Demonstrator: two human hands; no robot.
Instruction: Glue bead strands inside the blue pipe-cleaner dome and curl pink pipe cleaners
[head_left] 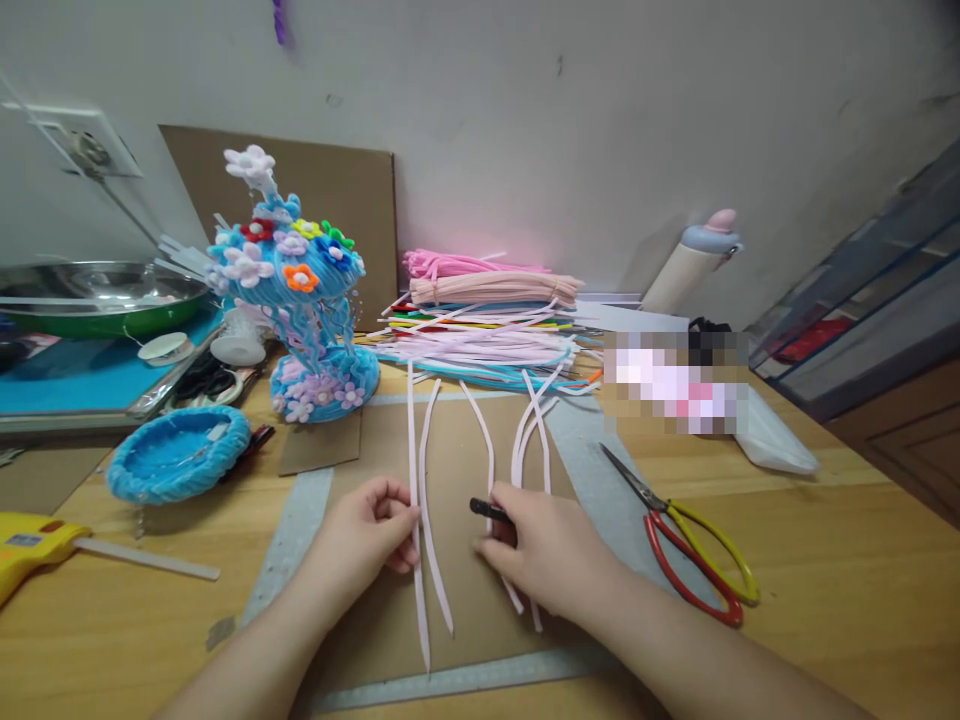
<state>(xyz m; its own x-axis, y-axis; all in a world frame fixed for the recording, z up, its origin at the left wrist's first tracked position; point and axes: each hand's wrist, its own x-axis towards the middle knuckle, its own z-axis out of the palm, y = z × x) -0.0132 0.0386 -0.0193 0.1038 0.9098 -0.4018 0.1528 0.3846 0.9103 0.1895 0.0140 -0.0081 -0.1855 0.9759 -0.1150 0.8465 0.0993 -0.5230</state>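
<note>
The left hand's (367,535) fingers (397,500) are pinched together on a pale pink pipe cleaner (415,500) whose long axis runs straight away from the person across the cardboard sheet (450,450). The right hand (544,550) is closed on a small black tool (487,509), just right of that strand and resting over other pink strands (525,430). The left hand is nearer the strand. Right of the cardboard sheet lie scissors (675,540) on the worktop (825,560); beyond it, a stack of pipe cleaners (487,310); left, a blue flower model (300,300).

L hand (367,530) pinches pink pipe cleaner (415,500); R hand (536,545) holds black tool (486,508).
</note>
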